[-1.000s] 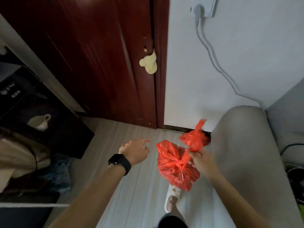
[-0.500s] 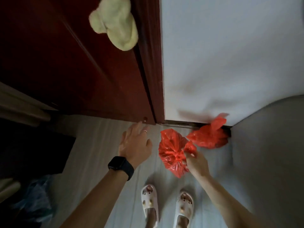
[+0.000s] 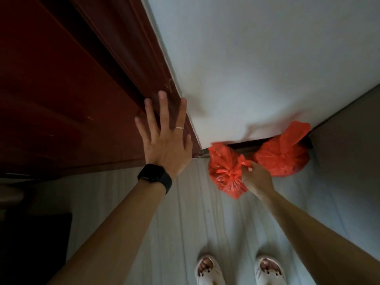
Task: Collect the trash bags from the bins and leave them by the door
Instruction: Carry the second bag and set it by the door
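Two tied red trash bags are at the foot of the white wall, just right of the dark red door (image 3: 61,99). My right hand (image 3: 256,178) grips the knot of the nearer red bag (image 3: 224,171), which is low over the floor beside the door frame. The second red bag (image 3: 285,155) lies on the floor against the wall, in the corner by a grey sofa arm. My left hand (image 3: 164,138) is spread flat, fingers apart, against the bottom of the door and its frame. A black watch is on that wrist.
The grey sofa arm (image 3: 349,145) closes the right side. My two feet in white clogs (image 3: 208,271) stand on pale floorboards (image 3: 185,212) below the bags. A dark object (image 3: 35,243) fills the lower left.
The view has tipped further down and closer to the door. My left hand has gone forward and now presses on the door. My right hand has lowered the nearer bag toward the floor by the frame.
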